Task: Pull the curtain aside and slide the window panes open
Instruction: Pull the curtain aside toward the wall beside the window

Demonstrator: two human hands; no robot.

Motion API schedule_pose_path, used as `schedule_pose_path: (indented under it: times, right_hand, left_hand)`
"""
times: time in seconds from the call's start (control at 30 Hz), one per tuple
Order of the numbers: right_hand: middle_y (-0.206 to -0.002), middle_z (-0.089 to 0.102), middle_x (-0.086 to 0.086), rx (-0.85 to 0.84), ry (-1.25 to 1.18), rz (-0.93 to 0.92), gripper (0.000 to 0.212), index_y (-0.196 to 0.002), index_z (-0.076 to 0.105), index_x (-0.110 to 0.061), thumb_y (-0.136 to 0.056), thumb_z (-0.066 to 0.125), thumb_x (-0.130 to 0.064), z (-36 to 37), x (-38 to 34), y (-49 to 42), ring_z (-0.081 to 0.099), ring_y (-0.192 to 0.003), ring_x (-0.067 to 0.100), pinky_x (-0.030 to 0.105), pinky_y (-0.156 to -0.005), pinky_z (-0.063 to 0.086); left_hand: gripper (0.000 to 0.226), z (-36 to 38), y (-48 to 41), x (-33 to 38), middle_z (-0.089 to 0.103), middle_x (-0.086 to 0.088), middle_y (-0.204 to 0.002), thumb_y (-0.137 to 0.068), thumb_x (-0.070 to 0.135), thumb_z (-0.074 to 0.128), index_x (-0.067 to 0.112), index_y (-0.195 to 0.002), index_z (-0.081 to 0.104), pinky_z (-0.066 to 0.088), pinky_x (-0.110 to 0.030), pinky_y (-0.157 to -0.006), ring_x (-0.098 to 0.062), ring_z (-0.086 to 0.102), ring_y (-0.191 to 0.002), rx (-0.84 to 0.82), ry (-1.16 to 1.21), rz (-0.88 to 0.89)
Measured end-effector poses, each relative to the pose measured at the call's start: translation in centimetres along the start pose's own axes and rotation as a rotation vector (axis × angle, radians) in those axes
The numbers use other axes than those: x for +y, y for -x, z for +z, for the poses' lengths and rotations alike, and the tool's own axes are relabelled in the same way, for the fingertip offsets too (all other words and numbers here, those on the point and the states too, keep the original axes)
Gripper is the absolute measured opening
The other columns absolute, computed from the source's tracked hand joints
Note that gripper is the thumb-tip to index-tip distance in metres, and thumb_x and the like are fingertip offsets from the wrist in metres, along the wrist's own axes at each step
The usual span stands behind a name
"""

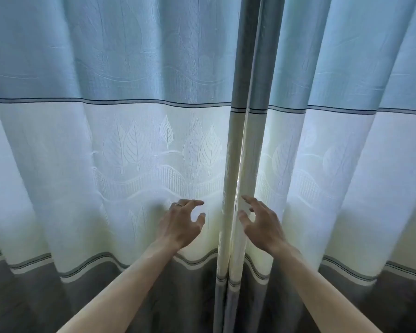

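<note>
Head view of two drawn curtain panels meeting at a central seam. The left panel [120,145] and the right panel [327,150] are of woven fabric banded pale blue above, cream with an embossed leaf pattern in the middle, and grey at the bottom; their folded leading edges [240,164] hang side by side, with a thin line of daylight showing between them. The window panes are wholly hidden behind the fabric — their position and state cannot be told.

The left hand [180,224], a ring on one finger, is raised before the cream band just left of the seam; its fingers [195,203] are spread and curled, holding nothing. The right hand [262,224] stands just right of the seam with fingers [247,200] likewise open and empty, the tips near or at the right panel's edge — contact cannot be confirmed.

Step in hand, as judged: the reach for the curtain edges, first stage of the task; nothing is yet parted. The next move calls for each hand to close on its own panel's leading edge and draw outward, left panel leftward and right panel rightward, far enough to expose the panes for sliding.
</note>
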State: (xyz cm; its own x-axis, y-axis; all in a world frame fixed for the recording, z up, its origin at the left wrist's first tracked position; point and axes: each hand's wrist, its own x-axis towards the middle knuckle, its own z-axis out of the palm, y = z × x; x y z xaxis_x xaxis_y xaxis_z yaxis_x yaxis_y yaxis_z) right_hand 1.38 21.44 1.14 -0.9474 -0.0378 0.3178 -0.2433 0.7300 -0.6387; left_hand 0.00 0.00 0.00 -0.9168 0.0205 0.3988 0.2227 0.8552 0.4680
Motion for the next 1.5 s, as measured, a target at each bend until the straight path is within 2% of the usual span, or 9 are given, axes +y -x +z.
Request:
schedule_pose_path:
  times: [0.3, 0.47, 0.57, 0.7, 0.9, 1.1, 1.2, 1.37, 1.5]
  right_hand:
    - [-0.150, 0.042, -0.006, 0.026, -0.279, 0.054, 0.046, -0.147, 0.033, -0.030, -0.102, 0.042, -0.024, 2.5, 1.2, -10.7, 0.050, -0.125, 0.014, 0.037, -0.105, 0.041]
    - [-0.149, 0.042, -0.012, 0.062, -0.380, 0.067, 0.045, -0.146, 0.036, -0.035, -0.103, 0.039, -0.023, 3.2, 3.7, -17.3, 0.048, -0.131, 0.016, 0.036, -0.110, 0.037]
    - [-0.138, 0.053, -0.016, 0.026, -0.419, 0.060, 0.037, -0.138, 0.043, -0.040, -0.102, 0.042, -0.030, 3.0, 5.2, -20.9, 0.059, -0.119, 0.015, 0.045, -0.103, 0.048]
    - [-0.130, 0.058, -0.008, 0.049, -0.427, -0.001, 0.040, -0.136, 0.048, -0.026, -0.097, 0.054, -0.030, 3.1, 5.5, -24.7, 0.062, -0.094, 0.004, 0.022, -0.081, 0.050]
    - [-0.128, 0.052, -0.003, 0.062, -0.514, -0.096, 0.052, -0.134, 0.049, -0.017, -0.089, 0.066, -0.036, 5.2, 2.7, -27.1, 0.058, -0.109, 0.016, 0.041, -0.094, 0.051]
    - [-0.139, 0.049, -0.001, -0.043, -0.632, -0.166, 0.058, -0.143, 0.040, -0.015, -0.096, 0.055, -0.044, 7.9, -2.2, -29.3, 0.062, -0.098, 0.011, 0.012, -0.069, 0.047]
    - [-0.140, 0.053, 0.004, -0.097, -0.676, -0.225, 0.054, -0.141, 0.043, -0.016, -0.098, 0.048, -0.049, 9.6, -5.7, -30.9, 0.066, -0.100, 0.019, 0.031, -0.081, 0.051]
    - [-0.135, 0.055, 0.009, -0.131, -0.685, -0.338, 0.062, -0.133, 0.053, -0.015, -0.093, 0.045, -0.062, 12.0, -10.6, -33.5, 0.053, -0.119, 0.020, 0.041, -0.102, 0.042]
    - [-0.123, 0.051, 0.003, -0.287, -0.813, -0.387, 0.056, -0.135, 0.041, -0.007, -0.099, 0.043, -0.050, 14.0, -14.5, -34.9, 0.049, -0.114, 0.017, 0.020, -0.088, 0.032]
  left_hand:
    - [0.073, 4.9, -10.3, 0.2, 0.039, 0.000, -0.151, -0.083, 0.057, 0.063, 0.032, -0.146, 0.034, 0.043, -0.042, -0.101, -0.021, 0.043, -0.134, -0.096, 0.138, -0.062]
    - [0.092, 8.1, -15.5, 0.5, 0.024, 0.000, -0.159, -0.065, 0.086, 0.055, 0.037, -0.142, 0.041, 0.032, -0.047, -0.113, -0.025, 0.031, -0.142, -0.084, 0.029, -0.054]
    - [0.066, 9.0, -18.6, 0.6, 0.019, -0.001, -0.161, -0.074, 0.075, 0.057, 0.037, -0.128, 0.058, 0.023, -0.051, -0.117, -0.026, 0.024, -0.145, 0.020, -0.020, -0.030]
    - [0.021, 8.5, -21.0, -0.2, 0.030, 0.008, -0.154, -0.079, 0.035, 0.065, 0.026, -0.098, 0.069, 0.023, -0.037, -0.114, -0.019, 0.032, -0.138, 0.301, 0.022, -0.095]
    - [0.020, 7.1, -21.2, -2.7, 0.032, -0.002, -0.149, -0.079, 0.026, 0.071, 0.021, -0.080, 0.052, 0.025, -0.047, -0.110, -0.027, 0.029, -0.138, 0.626, 0.037, -0.289]
    - [0.049, 2.8, -21.0, -4.3, 0.024, 0.000, -0.149, -0.080, 0.042, 0.073, 0.022, -0.115, 0.046, 0.036, -0.048, -0.107, -0.020, 0.031, -0.137, 0.760, 0.144, -0.294]
    - [0.075, -0.8, -21.1, -5.6, 0.027, 0.001, -0.147, -0.081, 0.039, 0.073, 0.028, -0.139, 0.027, 0.044, -0.043, -0.101, -0.018, 0.038, -0.134, 0.818, 0.205, -0.279]
    - [0.077, -5.5, -21.8, -7.2, 0.051, 0.005, -0.135, -0.085, 0.020, 0.066, 0.043, -0.141, 0.018, 0.052, -0.040, -0.091, -0.016, 0.058, -0.115, 0.748, 0.263, -0.320]
    - [0.063, -7.4, -22.9, -7.7, 0.056, 0.006, -0.126, -0.088, 0.031, 0.063, 0.034, -0.141, 0.030, 0.051, -0.033, -0.091, -0.011, 0.060, -0.105, 0.857, 0.208, -0.380]
